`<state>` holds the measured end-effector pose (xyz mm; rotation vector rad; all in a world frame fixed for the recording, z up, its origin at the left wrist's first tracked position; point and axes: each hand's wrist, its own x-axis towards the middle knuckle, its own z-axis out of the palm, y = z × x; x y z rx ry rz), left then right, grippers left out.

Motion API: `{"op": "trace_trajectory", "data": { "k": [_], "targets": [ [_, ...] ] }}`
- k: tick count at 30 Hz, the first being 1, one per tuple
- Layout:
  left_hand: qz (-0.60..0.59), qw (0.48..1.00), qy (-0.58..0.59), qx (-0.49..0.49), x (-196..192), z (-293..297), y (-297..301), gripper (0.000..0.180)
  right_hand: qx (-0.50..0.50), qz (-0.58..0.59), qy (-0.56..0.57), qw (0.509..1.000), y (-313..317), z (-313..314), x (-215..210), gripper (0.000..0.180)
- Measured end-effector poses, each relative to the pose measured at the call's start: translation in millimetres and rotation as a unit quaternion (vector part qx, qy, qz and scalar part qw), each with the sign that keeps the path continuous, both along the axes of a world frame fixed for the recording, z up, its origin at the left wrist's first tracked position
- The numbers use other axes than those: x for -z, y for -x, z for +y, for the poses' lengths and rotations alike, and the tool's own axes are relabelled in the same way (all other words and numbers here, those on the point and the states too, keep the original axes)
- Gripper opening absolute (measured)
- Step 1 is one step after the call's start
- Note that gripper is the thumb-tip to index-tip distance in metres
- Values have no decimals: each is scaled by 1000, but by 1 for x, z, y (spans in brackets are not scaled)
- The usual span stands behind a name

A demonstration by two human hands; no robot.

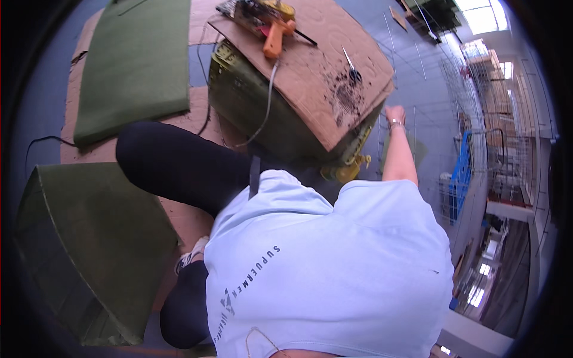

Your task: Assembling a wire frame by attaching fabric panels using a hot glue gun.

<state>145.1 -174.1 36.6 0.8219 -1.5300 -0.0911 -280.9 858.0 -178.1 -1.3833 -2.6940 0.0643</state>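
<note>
My right hand [394, 113], with a metal band at the wrist, is stretched out just past the right edge of a cardboard sheet [316, 101]. Its fingers are curled closed, and whatever they may hold is hidden. My left hand is out of sight. On the cardboard lie an orange glue gun [274, 39] with a pale cord, and scissors [353, 74] beside scattered dark crumbs [345, 98]. The sheet rests on a bulky dark green block [239, 89] by my knee. Below its right end sits a yellow part [349, 170].
A large green panel [136, 65] lies on floor cardboard [89, 156] to the left. Another green piece [95, 238] stands curved at lower left. Wire mesh racks [471, 89] and a blue frame [461, 173] are at the right. Cords trail between the panel and block.
</note>
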Motion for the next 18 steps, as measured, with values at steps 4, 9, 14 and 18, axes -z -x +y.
{"op": "trace_trajectory", "data": {
  "k": [4,9,14,18],
  "targets": [
    [-23,990,-131,46,121,-34,-47,39,111,-116,82,984,-158,72,59,38],
    [-80,976,-199,40,147,-55,-87,40,227,-94,243,938,-217,36,121,49],
    [-88,951,-298,9,139,-78,-85,40,270,143,488,817,-211,14,135,58],
    [-236,923,-293,-86,101,-21,-93,38,237,106,578,773,-193,-5,147,56]
  ]
}}
